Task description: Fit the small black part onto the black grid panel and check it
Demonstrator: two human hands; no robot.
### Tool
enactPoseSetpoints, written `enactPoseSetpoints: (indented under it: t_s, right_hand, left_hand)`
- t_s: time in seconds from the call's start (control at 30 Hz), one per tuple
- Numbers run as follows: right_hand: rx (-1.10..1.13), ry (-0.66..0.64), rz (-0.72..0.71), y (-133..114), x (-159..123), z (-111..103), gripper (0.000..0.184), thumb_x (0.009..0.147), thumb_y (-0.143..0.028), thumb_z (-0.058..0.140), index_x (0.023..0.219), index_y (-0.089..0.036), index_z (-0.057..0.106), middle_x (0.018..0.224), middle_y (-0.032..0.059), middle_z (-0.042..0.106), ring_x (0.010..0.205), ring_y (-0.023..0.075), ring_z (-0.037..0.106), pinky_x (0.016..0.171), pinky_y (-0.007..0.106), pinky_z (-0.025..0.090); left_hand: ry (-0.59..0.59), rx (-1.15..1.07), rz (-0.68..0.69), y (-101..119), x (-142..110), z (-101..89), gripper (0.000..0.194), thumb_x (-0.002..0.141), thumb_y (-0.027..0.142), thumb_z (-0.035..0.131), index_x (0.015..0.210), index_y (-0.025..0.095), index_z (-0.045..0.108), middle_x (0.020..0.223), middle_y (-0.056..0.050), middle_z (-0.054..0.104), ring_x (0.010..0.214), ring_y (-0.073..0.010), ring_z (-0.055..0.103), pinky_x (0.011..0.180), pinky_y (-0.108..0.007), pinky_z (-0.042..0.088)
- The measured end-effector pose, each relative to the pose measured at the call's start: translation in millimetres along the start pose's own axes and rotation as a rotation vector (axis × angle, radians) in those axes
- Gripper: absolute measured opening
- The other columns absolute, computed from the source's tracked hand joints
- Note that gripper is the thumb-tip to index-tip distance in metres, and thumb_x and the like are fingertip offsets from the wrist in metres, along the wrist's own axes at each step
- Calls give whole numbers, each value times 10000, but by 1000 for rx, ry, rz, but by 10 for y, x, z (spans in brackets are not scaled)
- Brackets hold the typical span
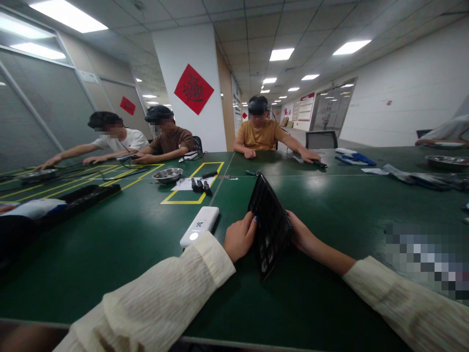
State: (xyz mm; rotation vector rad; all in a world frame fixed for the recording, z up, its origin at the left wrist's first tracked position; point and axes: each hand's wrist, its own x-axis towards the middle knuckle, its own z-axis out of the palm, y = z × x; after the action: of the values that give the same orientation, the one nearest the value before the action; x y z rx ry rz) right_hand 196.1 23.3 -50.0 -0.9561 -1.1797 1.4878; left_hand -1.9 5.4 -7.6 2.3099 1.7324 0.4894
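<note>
A thin black rectangular panel [269,225] stands tilted on edge on the green table in front of me. Its face looks divided into darker and lighter squares; I cannot make out what kind of thing it is. My left hand [240,238] is closed at its left edge, fingers curled against the face, with a small blue spot at the fingertips. Gripping the opposite edge is my right hand [302,233], its fingers mostly hidden behind the panel. Just left of my left hand lies a white power bank [200,226] marked 26.
Beyond the power bank are a metal bowl [168,175], white paper and small black parts [201,186] by yellow tape. A long black tray [91,195] lies left. Co-workers sit across the table [330,210]. Plastic bags [414,175] lie right.
</note>
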Motion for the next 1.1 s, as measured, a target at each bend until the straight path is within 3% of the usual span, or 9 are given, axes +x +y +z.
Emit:
enactPoseSetpoints:
  t_s: [0.23, 0.43, 0.7, 0.93, 1.1]
  right_hand:
    - [14, 4, 14, -29, -9, 23, 352, 814, -457, 494, 1102, -257, 464, 629, -29, 591, 572, 177, 572, 593, 318, 458]
    - [12, 2, 3, -10, -6, 15, 373, 806, -474, 507, 1107, -255, 475, 649, -13, 602, 627, 194, 594, 597, 318, 460]
    - [-4, 20, 9, -21, -5, 24, 373, 784, -478, 517, 1083, -257, 489, 653, -3, 597, 632, 200, 590, 566, 320, 450]
    - [11, 2, -10, 32, 16, -5, 363, 808, -469, 512, 1103, -262, 471, 638, -25, 597, 596, 184, 583, 577, 314, 459]
    - [21, 24, 11, -8, -5, 15, 374, 797, -467, 528, 1099, -251, 483, 684, -9, 614, 646, 193, 601, 546, 301, 449]
  left_hand:
    - [-6, 4, 32, 1, -17, 2, 294, 938, 347, 249, 1087, 202, 457, 938, -75, 676, 888, -227, 645, 719, -296, 420]
    - [12, -25, 41, -13, -15, 3, 308, 950, 354, 235, 1071, 212, 480, 924, -68, 674, 879, -224, 646, 712, -292, 413]
    - [-7, -77, 32, 15, -4, -37, 432, 960, 384, 193, 906, 209, 584, 883, -56, 682, 841, -205, 640, 674, -264, 404]
    - [-30, -45, -13, 13, 3, -15, 416, 941, 346, 229, 812, 195, 594, 876, -62, 684, 855, -217, 635, 673, -272, 398]
    - [39, -98, -50, 7, 10, -1, 317, 951, 391, 249, 970, 219, 514, 905, -46, 675, 832, -197, 636, 675, -259, 404]
